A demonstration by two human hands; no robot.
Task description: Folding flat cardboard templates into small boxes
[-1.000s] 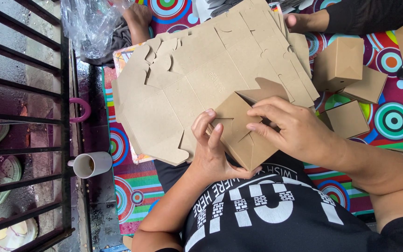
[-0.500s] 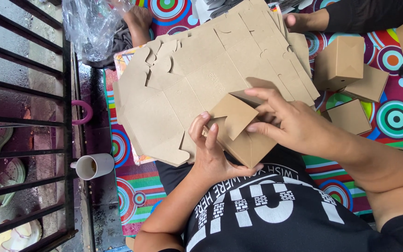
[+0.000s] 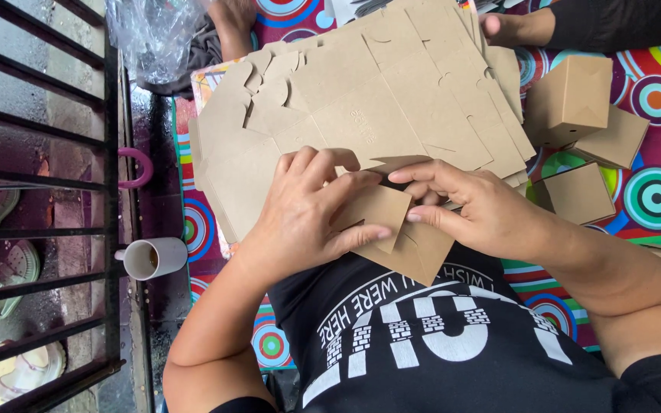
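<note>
- My left hand (image 3: 307,214) and right hand (image 3: 472,210) both grip a half-folded cardboard box (image 3: 392,229) at centre.
- White cup (image 3: 154,258) at 9 o'clock, dark liquid inside.
- Flat box blanks (image 3: 369,99) at 12; folded boxes (image 3: 575,99) at 2, on a patterned mat (image 3: 652,195).
- Metal bars (image 3: 40,191) at 9.

left hand (image 3: 307,214): fingers curled, thumb extended | right hand (image 3: 472,210): fingers bent, fingertips pinching | hands close together

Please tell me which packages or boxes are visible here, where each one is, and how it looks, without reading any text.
Half-folded box: brown cardboard, held between left hand and right hand.
Flat box blanks: brown die-cut stack, beyond the hands.
Finished boxes: brown cubes, at right on the colourful mat.
Plastic bag: clear, crumpled, top left.
Paper cup: white, at left beside the bars.
</note>
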